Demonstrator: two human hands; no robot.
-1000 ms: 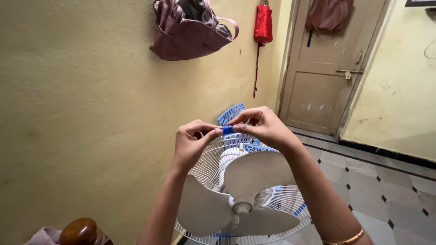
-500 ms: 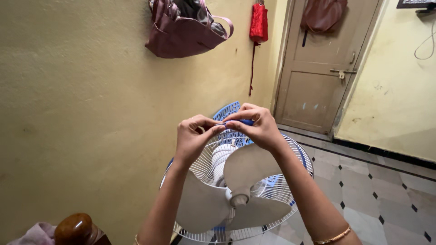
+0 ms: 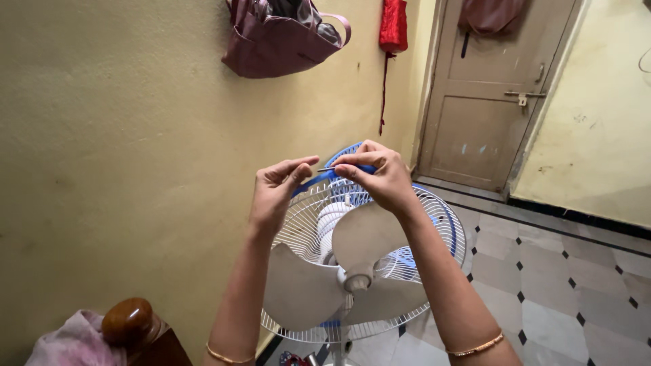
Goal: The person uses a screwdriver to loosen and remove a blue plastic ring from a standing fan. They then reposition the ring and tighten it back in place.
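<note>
Since the earlier frame my hands have drawn closer over the fan's blue rim. Left hand and right hand both pinch a thin metal pin, lying level, left to right. Three grey blades face me inside the white wire guard. A maroon bag holding cloth hangs on the wall.

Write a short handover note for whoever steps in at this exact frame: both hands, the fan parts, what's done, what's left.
Left hand: fingers pinched at the blue rim on top of the fan's rear guard.
Right hand: fingers closed on the same rim, beside a thin metal pin.
Fan blades are mounted and exposed; no front guard is fitted.
Done: rear guard and blades on.
Left: whatever is being worked at the rim, apparently.
</note>
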